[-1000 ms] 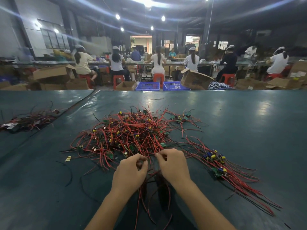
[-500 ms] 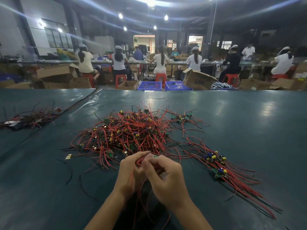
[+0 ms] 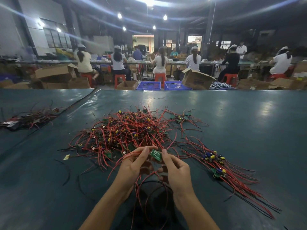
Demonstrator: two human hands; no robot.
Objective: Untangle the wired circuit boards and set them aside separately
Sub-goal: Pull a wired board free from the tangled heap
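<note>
A tangled heap of small green circuit boards with red and black wires [image 3: 126, 131] lies mid-table. At its near edge my left hand [image 3: 134, 165] and my right hand [image 3: 176, 170] hold one green circuit board [image 3: 156, 154] between them. My left fingers pinch its red wires and its left edge; my right fingertips pinch its right edge. Its wires trail down toward me between my wrists. A separate row of boards with long red wires [image 3: 217, 165] lies laid out to the right.
The dark green table [image 3: 249, 122] stretches wide. A second wire bundle [image 3: 29, 117] sits far left beyond a seam. A small yellow scrap [image 3: 66, 157] lies left of the heap. Several people sit at benches beyond, with cardboard boxes and blue crates.
My hands came together from a spread grip on wires, then lifted slightly; a green board now shows pinched between my fingertips.
</note>
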